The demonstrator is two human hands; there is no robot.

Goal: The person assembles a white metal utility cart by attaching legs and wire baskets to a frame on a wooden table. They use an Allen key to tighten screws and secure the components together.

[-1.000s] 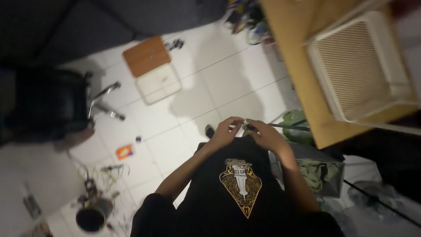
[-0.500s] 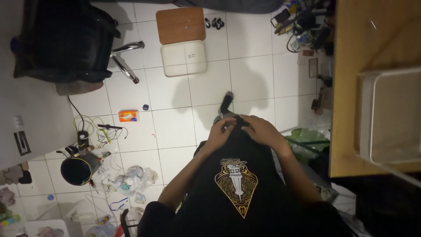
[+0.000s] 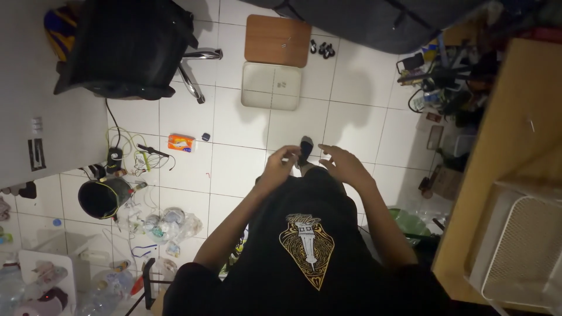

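I take the cream square plastic platform [image 3: 271,86] on the white tiled floor [image 3: 240,126] as my marker. Far to its left and nearer me stands a round black bucket [image 3: 105,198], glossy at the rim, with tangled cables beside it. To the platform's upper left is a black padded office chair [image 3: 126,50] on chrome legs. A small orange soft packet [image 3: 181,142] lies below and left of the platform. Touching the platform's far edge is a brown square wooden board [image 3: 277,40], matte and flat.

Below the platform, close to me, the work sits at the far edge of the black cotton shirt with a gold arrowhead print [image 3: 308,257]. The cloth looks soft and limp, draped down toward the camera. The left hand [image 3: 281,167] has its thumb and fingertips pinched together at that edge. I can't tell whether it grips cloth or something small. Between the hands a foot in a black sock [image 3: 305,149] rests on the tile. The right hand [image 3: 345,164] hovers just beside it, fingers spread and released, holding nothing.

I judge this to be a fine two-handed fiddle at the shirt's edge. It calls for a steady pinch on the left, with the right coming in to meet it.

Far right of the platform runs a pale wooden desk [image 3: 509,146] with a white wire-mesh basket [image 3: 521,251] on it.
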